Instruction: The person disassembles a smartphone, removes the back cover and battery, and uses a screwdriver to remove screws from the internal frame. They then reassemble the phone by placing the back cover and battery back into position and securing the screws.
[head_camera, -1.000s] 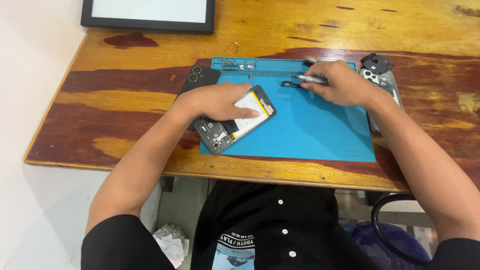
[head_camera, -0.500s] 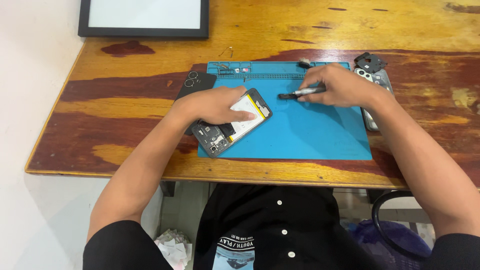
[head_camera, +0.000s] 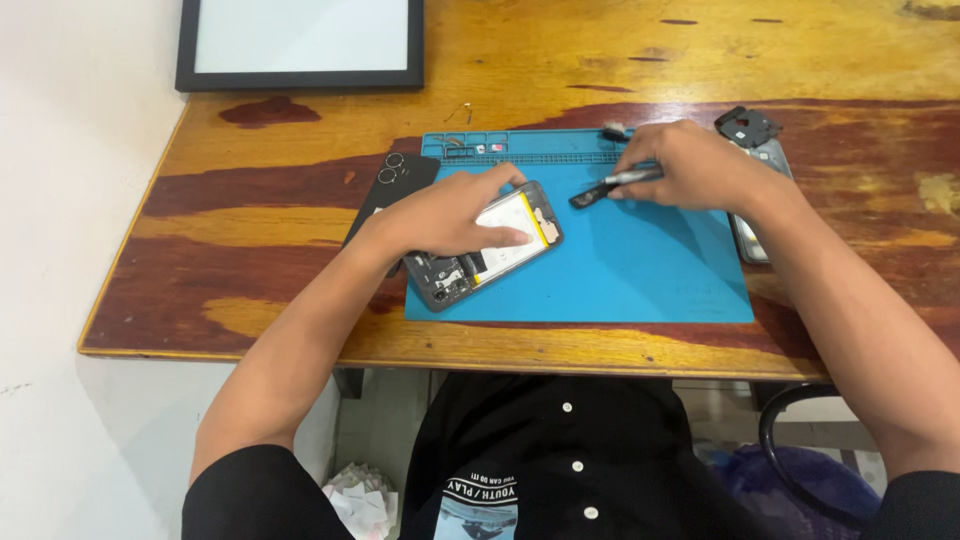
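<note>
Left hand (head_camera: 450, 215) lies flat on the opened phone (head_camera: 487, 247), fingers spread and pressing down on the pale battery with its yellow edge; no curl around it, just pinning it. Phone sits back-off, tilted, on the left part of the blue work mat (head_camera: 640, 270), its lower end near the mat's left edge.

Right hand (head_camera: 690, 165) has its fingers pinched closed around a slim screwdriver (head_camera: 610, 186), dark tip pointing left and down toward the mat, just right of the phone's upper corner, not touching the phone.

Black back cover (head_camera: 395, 190) with 2 camera rings lies left of the mat, partly under the left wrist. Another phone body (head_camera: 752, 215) lies at the mat's right edge, mostly behind the right forearm. A black-framed panel (head_camera: 300, 45) sits at the far left of the wooden table (head_camera: 250, 250).
</note>
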